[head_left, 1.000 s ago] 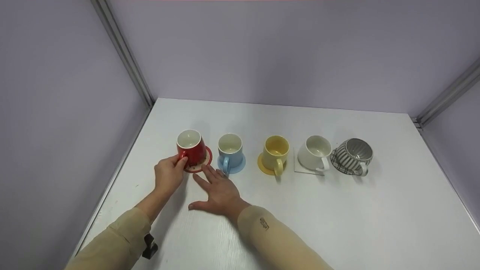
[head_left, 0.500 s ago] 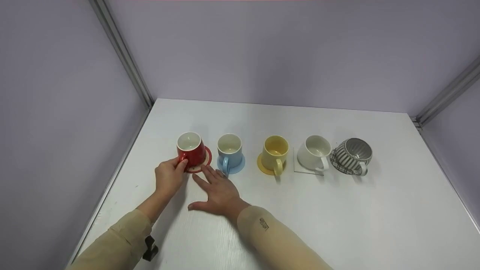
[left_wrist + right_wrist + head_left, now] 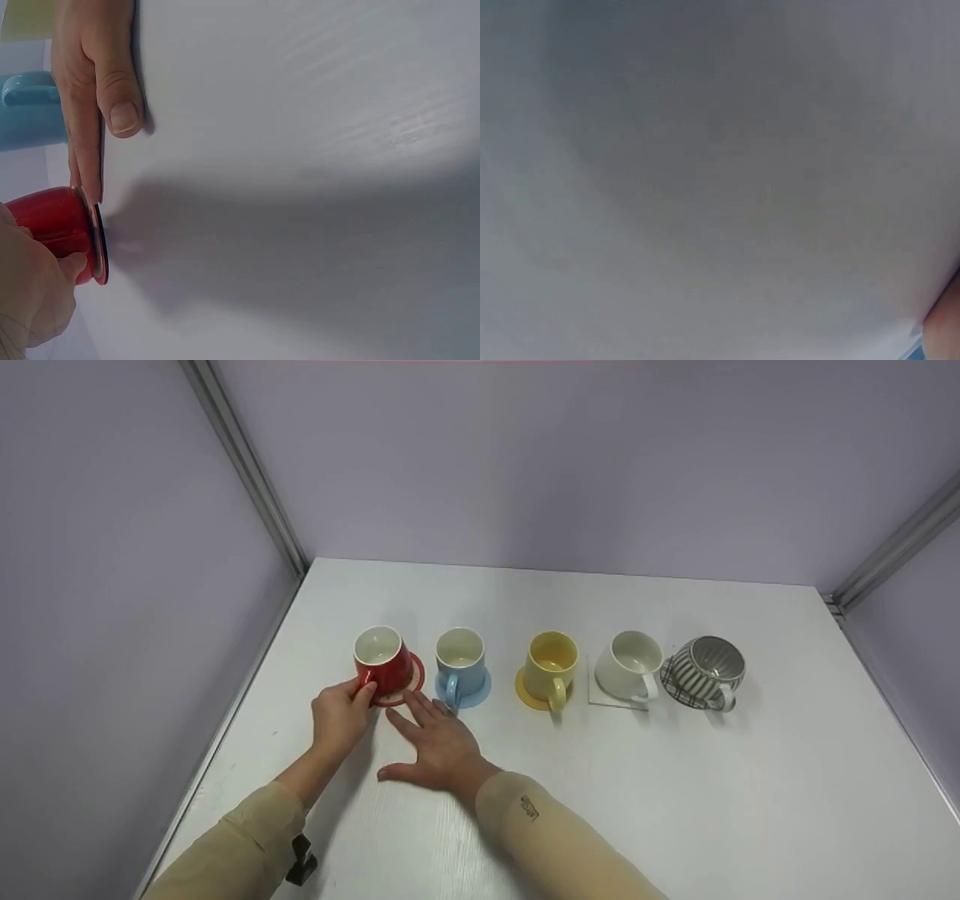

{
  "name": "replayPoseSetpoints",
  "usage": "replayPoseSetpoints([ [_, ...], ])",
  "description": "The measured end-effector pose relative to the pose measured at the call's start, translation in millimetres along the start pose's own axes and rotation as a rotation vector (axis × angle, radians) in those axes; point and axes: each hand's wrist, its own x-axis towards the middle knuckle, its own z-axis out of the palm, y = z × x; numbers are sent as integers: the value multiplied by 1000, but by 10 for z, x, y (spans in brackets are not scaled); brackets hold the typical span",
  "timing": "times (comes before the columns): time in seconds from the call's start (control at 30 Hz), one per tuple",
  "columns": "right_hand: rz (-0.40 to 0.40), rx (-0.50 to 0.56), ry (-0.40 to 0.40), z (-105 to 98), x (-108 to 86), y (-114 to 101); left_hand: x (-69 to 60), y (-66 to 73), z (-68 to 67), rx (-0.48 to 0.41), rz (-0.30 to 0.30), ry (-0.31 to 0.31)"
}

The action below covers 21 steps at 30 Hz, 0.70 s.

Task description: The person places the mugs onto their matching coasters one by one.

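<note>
My left hand (image 3: 339, 718) grips the handle of a red mug (image 3: 391, 673) with a white inside. The mug stands on a round red-rimmed coaster (image 3: 415, 684), part of which shows at its right. Palm down on the table, my right hand (image 3: 442, 746) has its fingers spread, and its fingertips touch the coaster's near edge. In the left wrist view the red mug (image 3: 49, 214) appears sideways over the coaster (image 3: 100, 247). Just right of the red mug, a light blue mug (image 3: 469, 679) sits on a blue coaster (image 3: 484, 690), close to the right fingers.
Farther right in the row are a yellow mug (image 3: 540, 679) on a yellow coaster (image 3: 523, 690), a white mug (image 3: 615, 675) on a square white coaster (image 3: 600, 699), and a striped grey mug (image 3: 694, 675) on a checked coaster (image 3: 679, 695). Walls border the white table (image 3: 675, 795).
The red mug and my left hand have come slightly down and toward me, onto the coaster. My right hand and the other mugs have stayed in place.
</note>
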Motion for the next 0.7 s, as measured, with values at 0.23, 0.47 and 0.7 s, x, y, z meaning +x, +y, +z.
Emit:
replayPoseSetpoints([
  [0.23,-7,-9,14,2,-11,3,-10,-4,2,4,1,6],
  [0.47,-17,-21,16,-10,-14,-4,-25,1,16,-5,10,32],
  [0.7,-29,-15,7,-31,-11,16,-24,19,58,4,7,84],
])
